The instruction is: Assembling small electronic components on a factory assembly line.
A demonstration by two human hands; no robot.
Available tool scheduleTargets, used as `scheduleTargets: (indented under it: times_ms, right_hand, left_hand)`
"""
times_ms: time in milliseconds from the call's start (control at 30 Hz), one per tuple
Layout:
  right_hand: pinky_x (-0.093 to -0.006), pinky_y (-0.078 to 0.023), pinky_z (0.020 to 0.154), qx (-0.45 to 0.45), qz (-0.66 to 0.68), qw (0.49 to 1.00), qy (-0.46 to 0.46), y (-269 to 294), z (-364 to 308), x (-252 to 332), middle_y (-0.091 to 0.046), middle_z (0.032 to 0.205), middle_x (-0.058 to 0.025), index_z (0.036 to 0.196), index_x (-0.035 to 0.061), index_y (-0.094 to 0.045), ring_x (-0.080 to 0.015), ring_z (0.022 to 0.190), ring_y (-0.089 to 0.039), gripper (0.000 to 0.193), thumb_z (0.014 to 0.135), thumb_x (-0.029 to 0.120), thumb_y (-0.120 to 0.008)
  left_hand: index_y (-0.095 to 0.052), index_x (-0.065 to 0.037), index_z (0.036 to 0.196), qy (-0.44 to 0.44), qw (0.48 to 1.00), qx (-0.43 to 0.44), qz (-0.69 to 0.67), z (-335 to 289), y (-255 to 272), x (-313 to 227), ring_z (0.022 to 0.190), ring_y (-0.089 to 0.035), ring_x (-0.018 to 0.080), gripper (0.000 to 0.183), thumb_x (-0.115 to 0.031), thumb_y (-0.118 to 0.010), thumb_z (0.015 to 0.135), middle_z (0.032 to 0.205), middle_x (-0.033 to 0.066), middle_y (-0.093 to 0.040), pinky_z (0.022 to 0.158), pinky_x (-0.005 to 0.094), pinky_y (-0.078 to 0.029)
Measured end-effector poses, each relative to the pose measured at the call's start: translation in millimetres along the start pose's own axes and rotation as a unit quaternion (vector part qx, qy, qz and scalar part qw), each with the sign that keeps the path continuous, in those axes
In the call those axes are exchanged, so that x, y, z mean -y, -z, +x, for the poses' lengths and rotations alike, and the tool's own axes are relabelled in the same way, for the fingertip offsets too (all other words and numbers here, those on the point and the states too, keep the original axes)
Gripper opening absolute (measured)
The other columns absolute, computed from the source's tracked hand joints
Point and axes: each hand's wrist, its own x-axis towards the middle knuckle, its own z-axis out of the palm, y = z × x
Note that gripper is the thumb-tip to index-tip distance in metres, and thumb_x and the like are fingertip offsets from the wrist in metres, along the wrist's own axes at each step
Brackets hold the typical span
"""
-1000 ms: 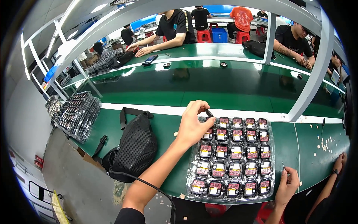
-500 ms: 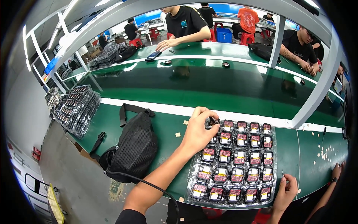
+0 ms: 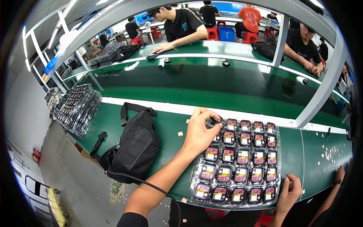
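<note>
From here I'm seeing the left hand (image 3: 200, 130) pinching a black unit (image 3: 216, 121), with the tray (image 3: 194, 181) beneath its fingers; gripping by the edges is, I'm judging, sparing neighbouring units (image 3: 228, 137). Beside the tray, the right hand (image 3: 289, 192) is pinching a thin tool (image 3: 286, 171).

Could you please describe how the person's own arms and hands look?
The left hand and right hand are ungloved. A black sleeve ends above the bare left forearm, which a thin black cable crosses. No sleeve shows on the right forearm.
</note>
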Motion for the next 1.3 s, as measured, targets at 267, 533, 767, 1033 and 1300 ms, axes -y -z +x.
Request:
scheduleTargets:
  times_ms: [267,533,767,1033,1300]
  right_hand:
    - [-0.0265,-0.034,0.056,0.009,-0.021,1.0,0.011,1,1,3,-0.062,0.089,-0.0047,0.105,-0.0059,-0.067,-0.0082,0.065,-0.043,0.012,0.097,0.001,-0.063]
    - [-0.0271,-0.035,0.056,0.011,-0.023,1.0,0.017,-1,0,4,-0.063,0.088,-0.0056,0.105,-0.0059,-0.067,-0.0089,0.065,-0.044,0.012,0.097,0.001,-0.062]
    - [-0.0273,-0.035,0.056,0.005,-0.037,0.999,0.019,2,0,7,-0.062,0.087,-0.0054,0.105,-0.0058,-0.067,-0.0091,0.065,-0.043,0.011,0.097,0.0,-0.063]
    - [-0.0299,-0.035,0.053,0.023,-0.044,0.999,0.013,0,3,22,-0.059,0.082,-0.0079,0.102,-0.0035,-0.068,-0.0142,0.06,-0.046,0.01,0.093,-0.001,-0.067]
    - [-0.0289,-0.036,0.053,0.025,-0.047,0.999,0.011,1,4,19,-0.06,0.082,-0.0074,0.101,-0.0035,-0.068,-0.0134,0.061,-0.047,0.009,0.093,0.0,-0.068]
  left_hand:
    - [-0.073,-0.006,0.099,0.031,1.0,0.007,-0.001,-3,1,0,0.107,-0.063,0.027,0.021,-0.011,-0.08,0.08,0.106,0.0103,-0.065,0.097,0.0378,-0.049]
    - [-0.072,-0.006,0.101,0.02,1.0,-0.002,0.006,-4,-1,3,0.107,-0.064,0.0279,0.022,-0.011,-0.08,0.081,0.107,0.0115,-0.065,0.097,0.0388,-0.049]
    - [-0.072,-0.005,0.103,0.012,1.0,-0.008,0.01,-4,-4,1,0.107,-0.063,0.0291,0.023,-0.011,-0.08,0.082,0.108,0.0128,-0.066,0.096,0.0391,-0.049]
    - [-0.075,-0.007,0.103,0.045,0.996,0.009,0.073,-6,-1,4,0.108,-0.059,0.0252,0.029,-0.021,-0.088,0.081,0.108,0.0091,-0.059,0.098,0.037,-0.047]
    - [-0.077,-0.009,0.109,0.06,0.996,0.018,0.071,-8,-4,7,0.122,-0.053,0.029,0.023,-0.021,-0.077,0.09,0.121,0.0134,-0.056,0.108,0.0404,-0.042]
